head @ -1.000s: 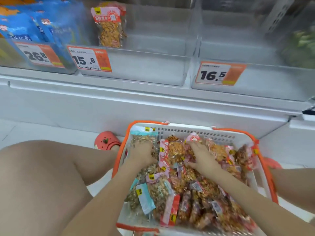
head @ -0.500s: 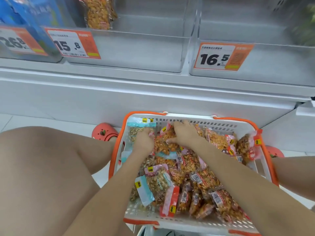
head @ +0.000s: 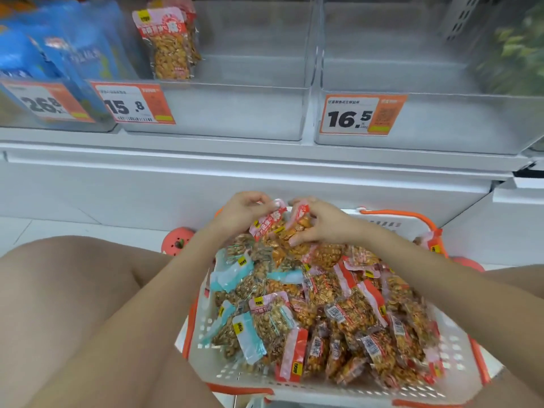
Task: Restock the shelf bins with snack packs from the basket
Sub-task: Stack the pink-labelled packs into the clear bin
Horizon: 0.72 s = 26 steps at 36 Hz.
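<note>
While both hands pinch red-topped snack packs [head: 275,223] at the basket's [head: 459,346] twelve o'clock edge, left hand [head: 243,212] fingers curl on one pack's top and right hand [head: 319,220] fingers clamp a bunch beside it. Slick film could slip, dropping packs. The near-empty bin [head: 235,113] waits at twelve o'clock, well above.

The basket [head: 453,343] is white perforated plastic with an orange rim, matt. The snack packs [head: 347,307] in it are clear glossy film with printed paper-like labels. The shelf bins [head: 235,113] are clear, smooth plastic. Price tags [head: 363,114] look like matt paper. The shelf [head: 265,184] is smooth white, faintly glossy.
</note>
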Tool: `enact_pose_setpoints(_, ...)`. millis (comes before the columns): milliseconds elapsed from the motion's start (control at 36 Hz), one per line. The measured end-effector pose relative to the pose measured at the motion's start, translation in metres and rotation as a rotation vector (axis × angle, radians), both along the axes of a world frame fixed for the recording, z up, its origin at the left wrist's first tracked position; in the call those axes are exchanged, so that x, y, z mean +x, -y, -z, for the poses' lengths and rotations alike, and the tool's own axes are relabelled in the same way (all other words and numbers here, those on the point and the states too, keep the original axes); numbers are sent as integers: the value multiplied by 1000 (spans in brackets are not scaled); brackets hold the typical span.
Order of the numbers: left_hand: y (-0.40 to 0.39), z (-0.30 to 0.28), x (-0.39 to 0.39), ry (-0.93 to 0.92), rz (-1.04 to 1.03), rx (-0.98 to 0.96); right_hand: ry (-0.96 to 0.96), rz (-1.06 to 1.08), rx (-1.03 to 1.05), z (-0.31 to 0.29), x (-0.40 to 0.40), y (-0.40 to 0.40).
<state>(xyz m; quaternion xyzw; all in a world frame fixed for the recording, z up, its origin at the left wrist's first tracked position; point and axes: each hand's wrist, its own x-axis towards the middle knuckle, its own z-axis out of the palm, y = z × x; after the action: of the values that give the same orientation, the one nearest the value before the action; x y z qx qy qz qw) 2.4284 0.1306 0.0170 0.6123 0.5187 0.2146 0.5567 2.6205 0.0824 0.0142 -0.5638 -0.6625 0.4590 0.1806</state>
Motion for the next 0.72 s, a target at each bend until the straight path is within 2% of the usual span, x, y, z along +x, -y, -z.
enact_pose_setpoints(83,-11,-43,14,48,99,-16,-168,18,-54,-36,5,2)
enact_pose_setpoints(222,-21,-100,34,80,131,-85,-433,170,-49,-61,16,6)
enact_pose_setpoints(278,-23,-109,37,212,44,-216,-554,237,-46,-68,19,7)
enact_pose_setpoints(333,-23,-109,34,421,-57,-390,-646,295,-51,-75,25,8)
enact_pose_setpoints(389,-16,-109,31,534,-65,-493,-714,335,-73,-81,32,9)
enact_pose_setpoints(472,4,-106,36,445,104,-467,-763,390,-93,-89,32,9)
enact_pose_setpoints(528,17,-103,43,462,186,-470,-749,446,-70,-91,27,8)
enact_pose_setpoints(583,23,-102,47,494,184,-431,-696,452,-44,-91,24,8)
enact_pose_setpoints(722,28,-100,50,409,136,-191,-742,456,-1,-93,13,11)
